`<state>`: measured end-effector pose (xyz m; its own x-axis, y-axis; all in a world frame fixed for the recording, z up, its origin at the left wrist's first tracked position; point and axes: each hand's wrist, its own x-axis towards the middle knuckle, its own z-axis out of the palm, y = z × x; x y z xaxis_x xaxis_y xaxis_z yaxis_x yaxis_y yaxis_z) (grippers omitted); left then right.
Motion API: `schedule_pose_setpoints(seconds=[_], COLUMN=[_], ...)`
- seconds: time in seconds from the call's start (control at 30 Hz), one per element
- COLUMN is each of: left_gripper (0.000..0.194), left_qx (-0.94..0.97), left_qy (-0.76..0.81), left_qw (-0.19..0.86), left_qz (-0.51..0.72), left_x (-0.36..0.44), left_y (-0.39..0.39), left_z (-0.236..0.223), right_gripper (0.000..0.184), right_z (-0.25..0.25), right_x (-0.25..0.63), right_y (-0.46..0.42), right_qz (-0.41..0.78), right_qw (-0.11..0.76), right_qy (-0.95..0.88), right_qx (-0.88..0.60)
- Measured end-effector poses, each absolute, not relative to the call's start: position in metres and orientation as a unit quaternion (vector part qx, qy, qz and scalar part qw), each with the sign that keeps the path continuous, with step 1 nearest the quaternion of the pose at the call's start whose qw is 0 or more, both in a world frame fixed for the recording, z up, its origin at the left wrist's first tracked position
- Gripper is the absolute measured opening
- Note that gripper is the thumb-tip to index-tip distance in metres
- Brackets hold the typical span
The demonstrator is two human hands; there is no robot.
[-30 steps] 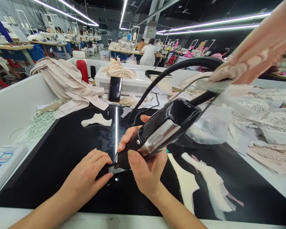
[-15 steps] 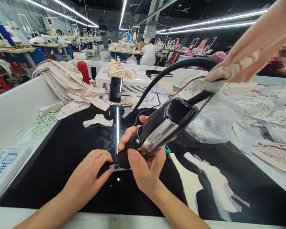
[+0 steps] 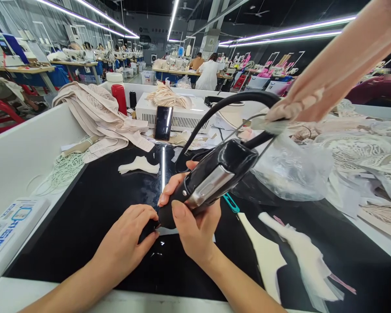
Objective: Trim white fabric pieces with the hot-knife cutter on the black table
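Observation:
My right hand (image 3: 195, 226) is wrapped round a black corded hand tool (image 3: 215, 176) with a silver lever, its nose tilted down toward the black work surface. My left hand (image 3: 127, 234) is closed at that nose, thumb and fingertips round a small dark part (image 3: 147, 229). I cannot tell whether this belongs to the tool or is a separate piece. Beneath the nose shows the edge of a pale, thin piece (image 3: 167, 231). A twisted beige fabric strip (image 3: 329, 78) and clear wrapping hold up the tool's cable.
Cream cut pieces lie at left (image 3: 139, 165) and right (image 3: 263, 252), near a teal tool (image 3: 231, 202) and a cream scrap with sheer fabric (image 3: 303, 256). A phone (image 3: 163, 123) leans on a white vented box (image 3: 185, 115). Lace panels (image 3: 361, 143) and a plastic bag (image 3: 293, 169) fill the right.
My left fingertips have come closer to the tool's nose and now cover its tip. The tool's rear end has swung slightly left and down. The whole view has shifted a little.

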<state>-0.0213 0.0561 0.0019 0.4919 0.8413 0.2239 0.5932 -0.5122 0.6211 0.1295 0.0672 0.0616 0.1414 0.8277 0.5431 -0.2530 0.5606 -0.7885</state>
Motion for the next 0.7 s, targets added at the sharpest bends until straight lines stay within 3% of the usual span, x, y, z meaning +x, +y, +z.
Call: schedule_pose_setpoints(seconds=[0.33,0.7], left_gripper=[0.023,0.030], left_qx=[0.787,0.828], left_qy=[0.441,0.402], left_qw=[0.320,0.282], left_qz=[0.290,0.272], left_x=[-0.0255,-0.0280], left_y=[0.0593,0.0603], left_z=[0.0033,-0.0033], right_gripper=[0.041,0.033], right_z=[0.0579,0.0572], right_x=[0.1294,0.1274], right_y=[0.0670,0.0609], right_qz=[0.385,0.393], right_qw=[0.719,0.706], right_qy=[-0.524,-0.536], right_qx=[-0.244,-0.245])
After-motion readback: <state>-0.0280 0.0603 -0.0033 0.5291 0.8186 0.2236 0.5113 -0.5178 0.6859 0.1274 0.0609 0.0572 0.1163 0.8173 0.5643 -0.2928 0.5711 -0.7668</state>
